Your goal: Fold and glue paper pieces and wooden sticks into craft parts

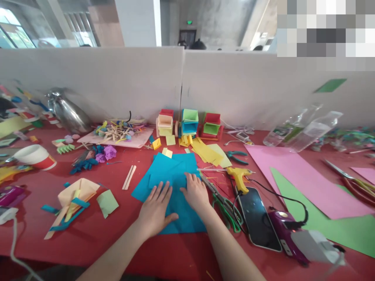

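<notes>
Blue sheets of paper [189,222] lie overlapping on the red table in front of me. A smaller blue piece [170,168] rests on top of them. My left hand [155,212] presses flat on the paper, fingers stretched out and thumb spread. On the right side of the sheets lies my right hand [197,192], its fingers slightly bent and the thumb apart, touching the paper. Green-handled scissors [227,207] and a yellow hot glue gun [238,177] are just right of that hand. Yellow paper strips [206,151] sit beyond it.
At the right are a phone [259,218], a purple power strip [288,236], cables, pink paper [293,171] and plastic bottles [315,130]. Small paper boxes [190,121] stand near the white partition [117,82]. A paper cup [36,157] and metal jug [67,111] are at the left.
</notes>
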Demonstrator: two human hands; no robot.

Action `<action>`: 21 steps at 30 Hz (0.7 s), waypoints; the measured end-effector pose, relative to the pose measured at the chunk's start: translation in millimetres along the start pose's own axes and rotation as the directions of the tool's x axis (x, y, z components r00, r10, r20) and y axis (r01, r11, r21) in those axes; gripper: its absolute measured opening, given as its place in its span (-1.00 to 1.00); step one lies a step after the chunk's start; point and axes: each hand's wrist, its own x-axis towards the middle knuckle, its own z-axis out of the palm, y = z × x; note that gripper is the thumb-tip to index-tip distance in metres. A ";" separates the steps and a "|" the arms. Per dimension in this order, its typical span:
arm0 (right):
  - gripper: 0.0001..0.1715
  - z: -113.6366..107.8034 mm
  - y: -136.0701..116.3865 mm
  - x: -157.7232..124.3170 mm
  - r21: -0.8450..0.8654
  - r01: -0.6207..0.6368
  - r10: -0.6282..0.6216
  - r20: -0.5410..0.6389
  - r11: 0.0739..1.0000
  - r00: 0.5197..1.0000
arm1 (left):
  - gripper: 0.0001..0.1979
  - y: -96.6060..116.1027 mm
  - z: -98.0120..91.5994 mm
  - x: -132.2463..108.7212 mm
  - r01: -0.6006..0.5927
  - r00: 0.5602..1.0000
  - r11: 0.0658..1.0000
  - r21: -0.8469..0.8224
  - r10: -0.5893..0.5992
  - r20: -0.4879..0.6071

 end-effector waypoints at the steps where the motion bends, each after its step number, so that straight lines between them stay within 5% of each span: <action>1: -0.46 0.1 -2.7 -3.5 -0.016 0.004 -0.004 -0.029 1.000 1.000 | -0.22 1.6 1.7 1.1 -0.014 1.000 1.000 -0.009 0.014 0.014; 4: -0.51 6.9 -10.7 -19.9 -0.097 0.129 -0.138 -0.094 0.987 0.986 | -0.24 2.5 5.3 2.9 -0.015 0.999 1.000 0.005 0.015 0.035; 8: -0.57 22.1 -19.0 -41.8 -0.131 0.345 -0.348 -0.003 0.929 0.937 | -0.32 0.5 7.0 3.0 -0.045 0.999 0.998 0.035 0.045 -0.008; 15: -0.53 15.5 -17.6 -44.5 -0.174 0.345 -0.340 0.058 0.922 0.939 | -0.37 -1.2 6.0 0.7 -0.032 0.998 0.998 0.061 0.035 -0.046; 21: -0.48 15.0 -2.5 -51.7 -0.183 0.276 -0.275 0.032 0.944 0.961 | -0.30 -34.6 2.9 -14.8 0.083 0.996 0.993 0.086 -0.079 -0.048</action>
